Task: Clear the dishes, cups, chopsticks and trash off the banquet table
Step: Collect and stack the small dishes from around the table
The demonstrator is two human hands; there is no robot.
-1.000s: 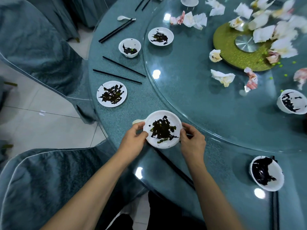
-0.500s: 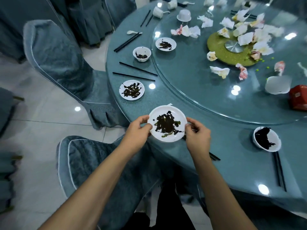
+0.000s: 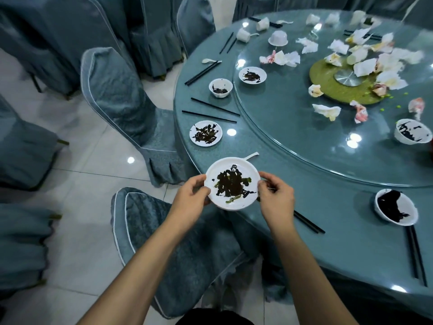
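Head view: the left hand (image 3: 192, 198) and right hand (image 3: 276, 200) pinch opposite rims of a sauce-smeared white plate (image 3: 232, 184), thumbs on top, fingers curled beneath, holding it at the banquet table (image 3: 316, 219) edge. Clearing looks barely begun: another dirty plate (image 3: 205, 133), a small bowl (image 3: 220, 87), black chopsticks (image 3: 212, 109), a white spoon (image 3: 250, 156) and crumpled napkins (image 3: 326, 111) remain on the table.
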